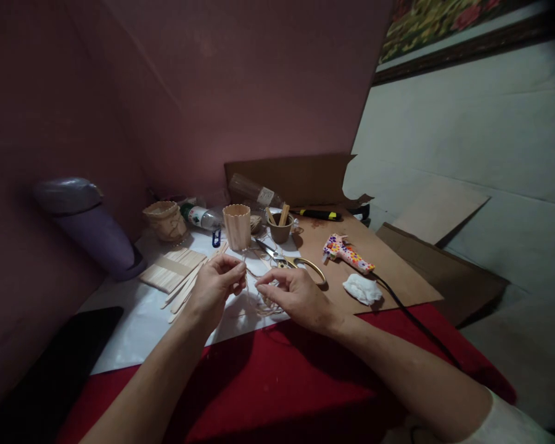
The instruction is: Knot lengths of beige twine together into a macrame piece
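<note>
My left hand is closed in a pinch, and a thin strand of twine hangs at its fingertips. Just to the right, my right hand has its thumb and forefinger drawn together; whatever lies between them is too small to make out. Loose twine lies tangled on the white paper below and between both hands. Gold-handled scissors rest partly open beyond my right hand. Behind my hands stands a cup covered in wooden sticks.
Left are craft sticks, a blue clip, a twine-trimmed cup and a purple tumbler. Behind stand bottles and a small pot. A glue gun, white wad and cutter lie on cardboard.
</note>
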A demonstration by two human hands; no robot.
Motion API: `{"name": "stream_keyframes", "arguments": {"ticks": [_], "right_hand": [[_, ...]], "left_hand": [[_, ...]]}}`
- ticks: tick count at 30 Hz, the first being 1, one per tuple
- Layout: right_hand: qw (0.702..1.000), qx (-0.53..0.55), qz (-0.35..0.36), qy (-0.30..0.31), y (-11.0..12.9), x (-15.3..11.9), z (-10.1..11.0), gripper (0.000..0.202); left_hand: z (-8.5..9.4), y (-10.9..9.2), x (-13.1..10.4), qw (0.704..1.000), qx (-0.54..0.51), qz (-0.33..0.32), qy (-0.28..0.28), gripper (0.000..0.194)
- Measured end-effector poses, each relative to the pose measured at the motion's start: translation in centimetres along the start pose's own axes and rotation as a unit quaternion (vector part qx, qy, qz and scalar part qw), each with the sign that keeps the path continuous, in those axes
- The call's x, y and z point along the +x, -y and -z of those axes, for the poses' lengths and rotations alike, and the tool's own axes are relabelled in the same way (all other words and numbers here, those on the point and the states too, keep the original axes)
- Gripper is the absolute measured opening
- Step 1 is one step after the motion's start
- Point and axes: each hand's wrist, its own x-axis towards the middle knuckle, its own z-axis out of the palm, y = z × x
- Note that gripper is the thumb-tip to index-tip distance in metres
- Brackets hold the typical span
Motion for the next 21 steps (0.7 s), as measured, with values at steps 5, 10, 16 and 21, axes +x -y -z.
{"name": "stream_keyframes", "arguments": {"ticks": [5, 10, 16, 21], "right_hand": [[0.999, 0.031, -0.02, 0.004, -0.2, 0.2, -0.1, 0.022], [0.999, 0.043, -0.026, 0.017, -0.4, 0.3, -0.3, 0.027], [0.996, 0.053, -0.067, 0.016, -0.6, 0.4, -0.5, 0.021], [0.991, 0.097, -0.091, 0.012, -0.3, 0.4, -0.4, 0.012]], "left_hand": [[-0.3, 0.4, -0.2, 1.0, 0.015, -0.006, 0.012, 0.022], [-0.5, 0.7, -0.2, 0.998, 0.044, -0.031, 0.023, 0.023], [-1.0, 0.7, -0.5, 0.994, 0.088, -0.055, 0.018, 0.023], [-1.2, 0.6, -0.7, 0.995, 0.081, -0.052, 0.024, 0.022]]}}
